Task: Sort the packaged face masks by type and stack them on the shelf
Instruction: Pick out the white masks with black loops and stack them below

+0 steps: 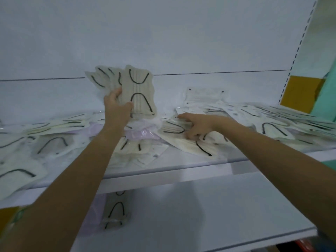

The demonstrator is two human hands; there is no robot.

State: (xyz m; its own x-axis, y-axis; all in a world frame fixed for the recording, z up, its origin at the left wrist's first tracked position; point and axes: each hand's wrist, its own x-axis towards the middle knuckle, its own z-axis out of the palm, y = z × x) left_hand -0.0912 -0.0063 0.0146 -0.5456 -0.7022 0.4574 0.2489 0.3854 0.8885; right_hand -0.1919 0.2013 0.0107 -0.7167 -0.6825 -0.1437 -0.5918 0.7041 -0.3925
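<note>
Forearms (pixel 91 160) outstretched, left fingers (pixel 119 92) clamped on upright mask packs (pixel 141 88), right fingers (pixel 182 116) apart on flat pack (pixel 172 128).

White shelf (pixel 200 161) under scattered packaged face masks (pixel 272 129), perhaps one lilac pack (pixel 143 134).

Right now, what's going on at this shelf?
A person is sorting packaged face masks. The left hand grips a fanned bunch of beige masks with black ear loops, held upright above the upper shelf. The right hand reaches into the loose pile, fingers touching a beige packet. Packets lie scattered across the shelf, with lilac packets in the middle. No tidy stack shows yet. One beige pack lies on the lower shelf.
</note>
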